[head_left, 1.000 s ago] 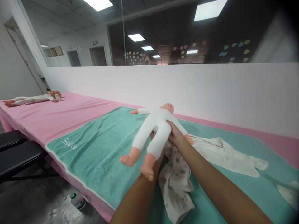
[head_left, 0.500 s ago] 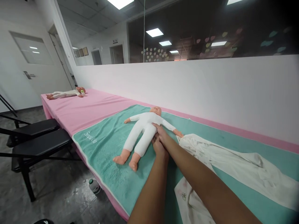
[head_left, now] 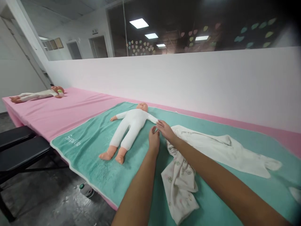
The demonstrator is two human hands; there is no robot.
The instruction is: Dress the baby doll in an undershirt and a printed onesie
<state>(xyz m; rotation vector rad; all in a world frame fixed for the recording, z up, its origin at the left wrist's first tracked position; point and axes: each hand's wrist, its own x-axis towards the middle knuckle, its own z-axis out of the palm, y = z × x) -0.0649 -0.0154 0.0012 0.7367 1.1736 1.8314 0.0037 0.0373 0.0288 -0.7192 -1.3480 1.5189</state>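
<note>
A baby doll (head_left: 133,121) in a white bodysuit lies on its back on a green towel (head_left: 94,135), its arms spread and bare feet toward me. My right hand (head_left: 166,129) covers the doll's hand at the end of its white sleeve, fingers closed over it. Just beside and below, my left hand (head_left: 154,136) has its fingers curled toward the thumb near the sleeve cuff; what is between them is too small to make out. White baby clothes (head_left: 216,147) are spread to the right. A crumpled printed part (head_left: 180,185) of the cloth hangs toward me, partly under my right forearm.
A pink cloth (head_left: 82,103) covers the long table. At its far left end lies a second doll (head_left: 39,94). A white wall with a window runs behind. Black chairs (head_left: 28,150) stand at the left, and a bottle (head_left: 86,190) is on the floor by the table.
My hands have moved from beside the doll's body to the hand of its outstretched arm. The view has swung to the right, showing more of the white clothes.
</note>
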